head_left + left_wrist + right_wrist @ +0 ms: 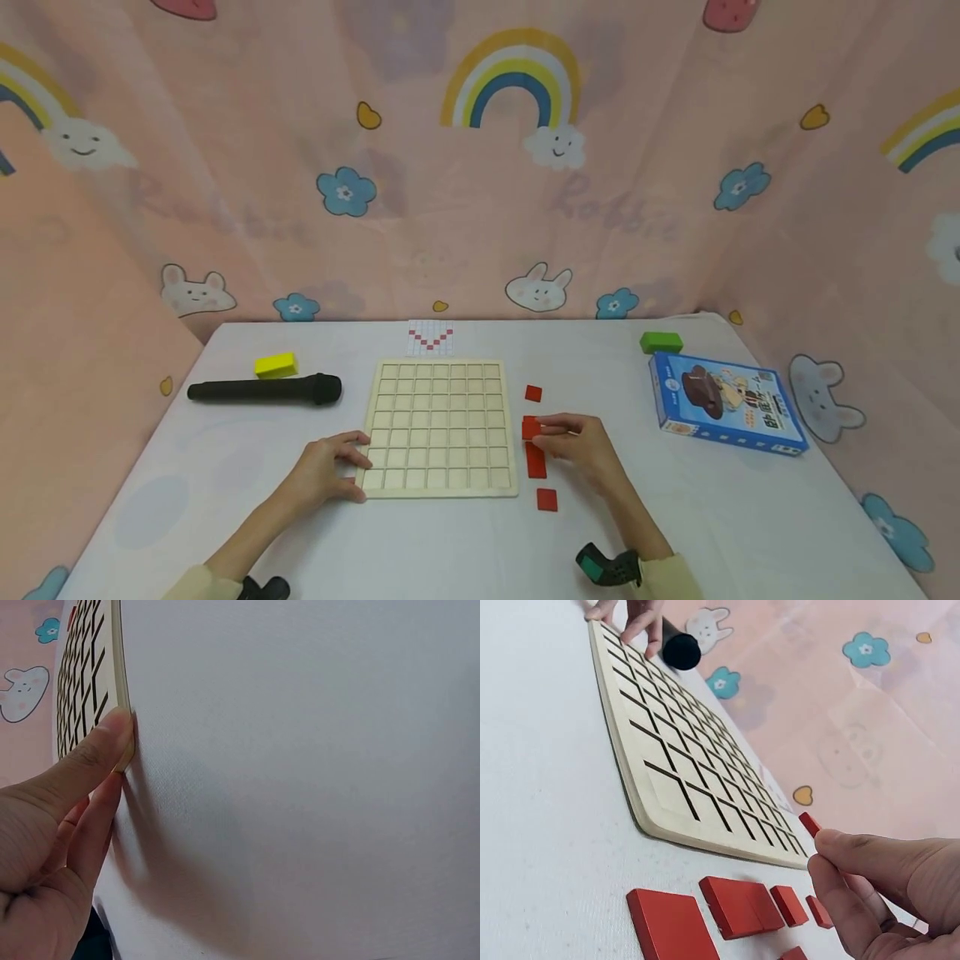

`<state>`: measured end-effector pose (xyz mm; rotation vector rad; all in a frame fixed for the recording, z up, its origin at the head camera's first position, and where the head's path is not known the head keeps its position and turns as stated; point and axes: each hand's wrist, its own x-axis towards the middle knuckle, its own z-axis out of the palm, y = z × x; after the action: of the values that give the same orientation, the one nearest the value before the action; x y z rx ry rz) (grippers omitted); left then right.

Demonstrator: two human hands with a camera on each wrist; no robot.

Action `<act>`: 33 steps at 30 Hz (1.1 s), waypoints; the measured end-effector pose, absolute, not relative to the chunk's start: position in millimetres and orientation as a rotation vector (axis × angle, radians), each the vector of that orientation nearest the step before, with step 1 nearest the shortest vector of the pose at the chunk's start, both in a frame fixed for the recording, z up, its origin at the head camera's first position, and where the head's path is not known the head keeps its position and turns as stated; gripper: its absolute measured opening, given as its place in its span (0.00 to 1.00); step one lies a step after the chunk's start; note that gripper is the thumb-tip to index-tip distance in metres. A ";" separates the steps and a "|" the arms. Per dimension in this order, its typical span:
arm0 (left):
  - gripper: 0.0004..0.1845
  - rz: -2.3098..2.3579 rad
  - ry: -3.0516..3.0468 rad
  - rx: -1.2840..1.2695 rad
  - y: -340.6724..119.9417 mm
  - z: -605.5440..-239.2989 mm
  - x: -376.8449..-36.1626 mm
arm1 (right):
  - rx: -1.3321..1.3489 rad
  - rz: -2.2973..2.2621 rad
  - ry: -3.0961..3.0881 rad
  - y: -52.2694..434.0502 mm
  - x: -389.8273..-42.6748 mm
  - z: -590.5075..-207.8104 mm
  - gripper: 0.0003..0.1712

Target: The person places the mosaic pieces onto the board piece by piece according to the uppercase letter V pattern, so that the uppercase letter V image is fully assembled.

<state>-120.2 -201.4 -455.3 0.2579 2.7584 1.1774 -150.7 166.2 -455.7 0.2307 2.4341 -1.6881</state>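
1. Writing: the blue box (pixel 726 402) at your right carries a cartoon figure and printed characters, too small to read. The small card (pixel 431 335) beyond the board shows a red V-shaped pattern on a white grid, with no words that can be made out.
2. Count of red tiles (pixel 547 499): in the head view, one sits apart near the board's far right, one lies near its near right corner, and a cluster under your right hand cannot be counted exactly. The right wrist view shows about five lying on the table, plus one held.
3. One wooden grid board (pixel 438 427), seven cells by seven, all cells vacant.
4. One yellow block (pixel 275 365), one green block (pixel 661 342), one black cylinder (pixel 264 389).
5. Your right hand (pixel 581 447) pinches one red tile (pixel 809 824) between thumb and forefinger, lifted just beside the board's right edge.
6. Your left hand (pixel 327 468) rests against the board's near left corner, fingers straight, thumb (pixel 101 746) pressed to the edge, gripping nothing.
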 end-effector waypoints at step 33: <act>0.19 1.192 2.749 0.235 -200.6 -458.3 -122.9 | -0.017 -1.729 2.418 98.4 -142.8 -465.8 0.17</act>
<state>-122.9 -200.6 -458.3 0.2352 2.7493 1.1918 -142.8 98.4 -465.8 -0.0167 2.4178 -1.7290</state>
